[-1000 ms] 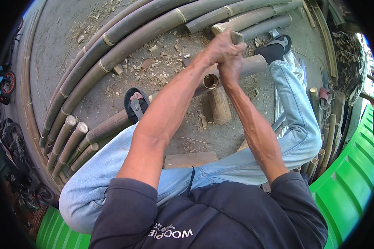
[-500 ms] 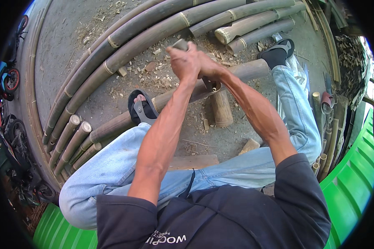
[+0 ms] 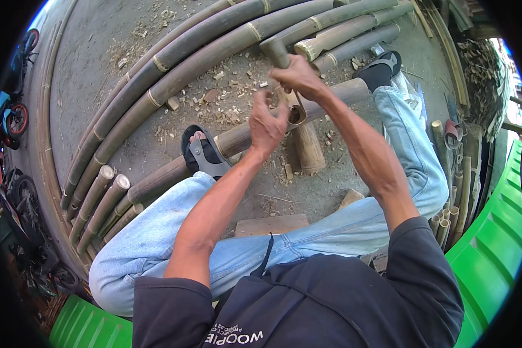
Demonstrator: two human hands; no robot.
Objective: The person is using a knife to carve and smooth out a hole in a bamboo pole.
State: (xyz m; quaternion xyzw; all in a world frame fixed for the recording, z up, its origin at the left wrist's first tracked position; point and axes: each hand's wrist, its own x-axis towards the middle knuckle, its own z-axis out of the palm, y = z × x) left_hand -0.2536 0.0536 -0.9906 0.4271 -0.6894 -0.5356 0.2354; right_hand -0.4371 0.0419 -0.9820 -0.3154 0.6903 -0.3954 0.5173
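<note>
My right hand [image 3: 301, 76] is closed round a short greyish wooden mallet [image 3: 275, 53], raised over the far side of the work. Below and left of it, my left hand [image 3: 268, 123] has its fingers half curled and apart, and I see nothing firmly held there. Both hands are above a long bamboo pole [image 3: 171, 176] lying crosswise under my two sandalled feet. A dark hollow opening [image 3: 297, 115] shows in the pole beside my left fingertips. A thin tan piece stands up between the hands; its kind is unclear. Under the pole sits a bamboo block [image 3: 309, 152].
Long curved bamboo poles [image 3: 200, 62] lie beyond the work, with shorter lengths [image 3: 101, 203] at the left. Pale chips [image 3: 210, 104] litter the ground. A board [image 3: 271, 225] lies between my legs. Motorbikes [image 3: 16, 119] stand far left; green corrugated sheeting [image 3: 487, 232] is at right.
My hands were together over the pole and have come apart. The right has moved rightward with the mallet; the left has dropped lower, its fingers spread more.
</note>
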